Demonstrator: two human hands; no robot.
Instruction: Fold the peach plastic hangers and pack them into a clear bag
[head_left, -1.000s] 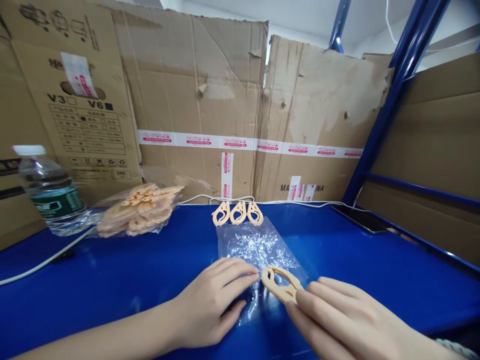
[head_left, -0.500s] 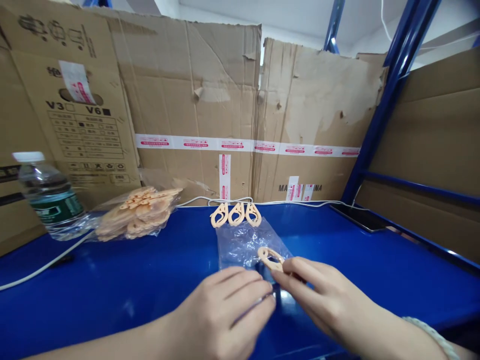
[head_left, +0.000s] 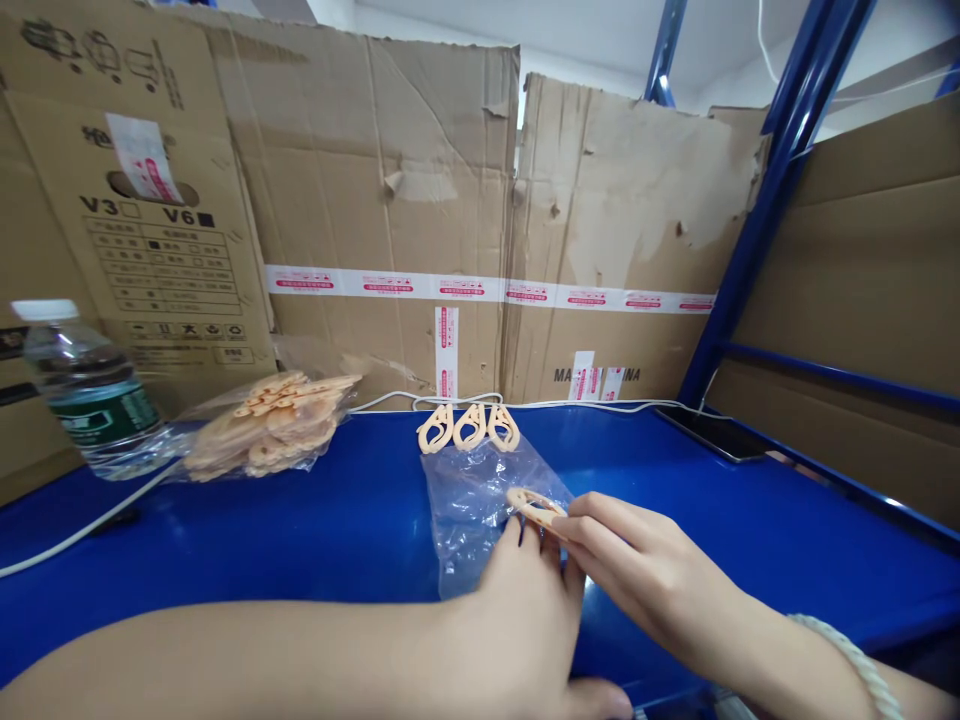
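My right hand (head_left: 637, 550) is closed on a beige plastic piece that looks like a folding hanger (head_left: 529, 503), pinching its right end between thumb and fingers. My left hand (head_left: 525, 600) lies just to the left of it, back of the hand up. Its fingertips reach the hanger's near side, partly hidden, while its thumb is spread apart toward me. Beneath the hanger lies a clear plastic bag (head_left: 465, 510), flat on the blue table. At the bag's far edge, three matching hangers (head_left: 469, 428) stand in a row.
A clear bag of several beige hangers (head_left: 270, 425) lies at the left, beside a water bottle (head_left: 101, 415). A white cable (head_left: 90, 530) runs over the blue table (head_left: 300, 560). A dark phone-like slab (head_left: 712, 435) lies far right. Cardboard walls (head_left: 390, 200) stand behind.
My left hand has turned over and moved forward and right, its fingertips now at the hanger. The hanger in my right hand has tilted flatter and shifted slightly left.
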